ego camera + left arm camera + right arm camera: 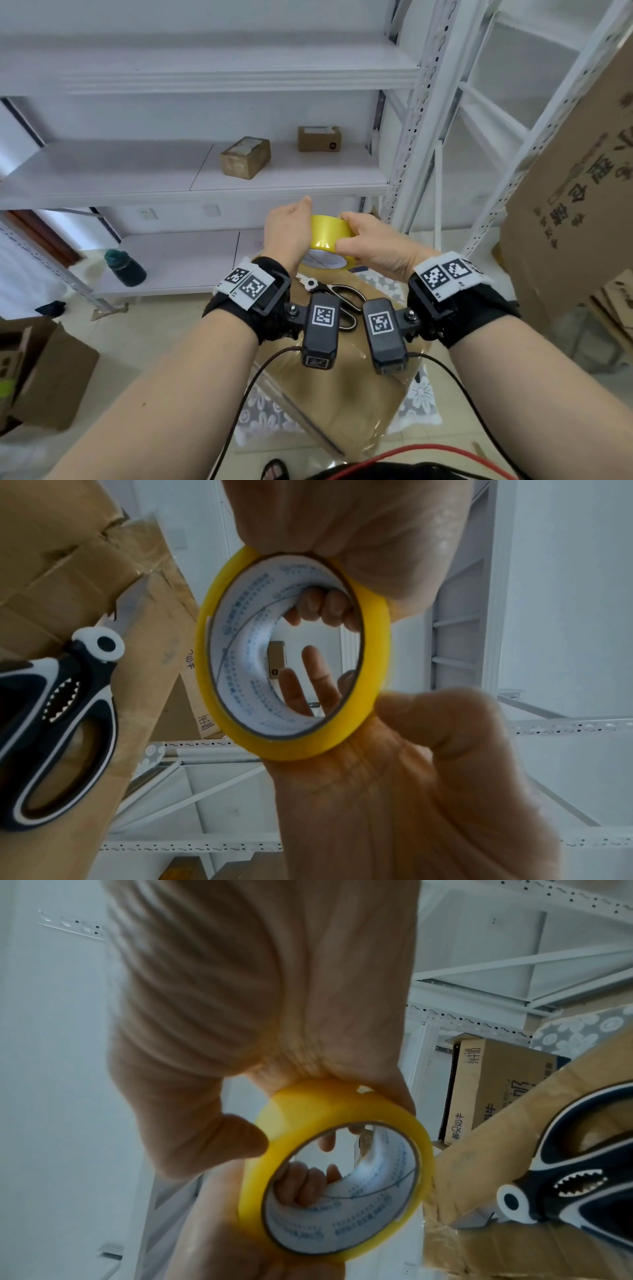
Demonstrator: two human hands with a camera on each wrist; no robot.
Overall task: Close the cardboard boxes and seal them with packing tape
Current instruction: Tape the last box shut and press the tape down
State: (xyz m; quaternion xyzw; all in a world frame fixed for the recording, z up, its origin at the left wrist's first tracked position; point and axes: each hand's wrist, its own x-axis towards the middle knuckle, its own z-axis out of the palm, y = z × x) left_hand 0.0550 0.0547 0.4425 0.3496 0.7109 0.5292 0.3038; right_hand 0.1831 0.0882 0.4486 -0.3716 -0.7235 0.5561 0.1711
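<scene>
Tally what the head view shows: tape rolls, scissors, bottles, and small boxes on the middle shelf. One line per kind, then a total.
tape roll: 1
scissors: 1
bottle: 1
small boxes on the middle shelf: 2
Total: 5

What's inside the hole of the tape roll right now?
Curled fingers hook into the core of the tape roll; the rest is see-through gap. Which hand they belong to isn't certain.

Left hand [286, 233] and right hand [371, 245] raised together, fingers [329, 607] curled
</scene>
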